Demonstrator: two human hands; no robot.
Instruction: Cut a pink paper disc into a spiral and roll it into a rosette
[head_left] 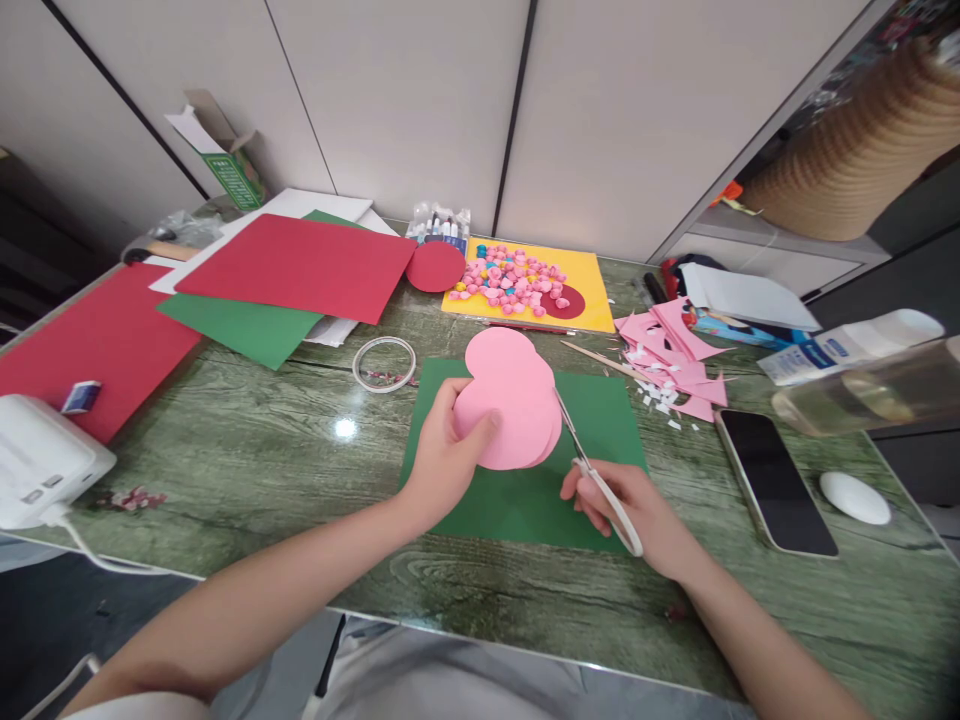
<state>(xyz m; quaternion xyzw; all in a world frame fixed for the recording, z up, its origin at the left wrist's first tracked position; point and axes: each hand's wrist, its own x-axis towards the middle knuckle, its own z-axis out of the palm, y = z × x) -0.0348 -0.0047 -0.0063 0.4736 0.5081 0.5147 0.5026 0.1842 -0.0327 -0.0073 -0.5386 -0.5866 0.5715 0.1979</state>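
Observation:
My left hand [442,455] grips a stack of pink paper circles [510,400], thumb on top, fingers behind. It holds them just above a green sheet [517,500] lying on the table. My right hand [626,500] is closed round the white handles of a pair of scissors [592,465]. The blades point up and left and meet the right edge of the pink circles.
Pink offcuts [671,355] lie right of the green sheet, with a phone [772,480] and a white mouse [855,497] beyond. A tape ring [384,362], red sheets [300,262] and a yellow card [592,290] with paper balls lie farther back. A white device [41,460] sits at left.

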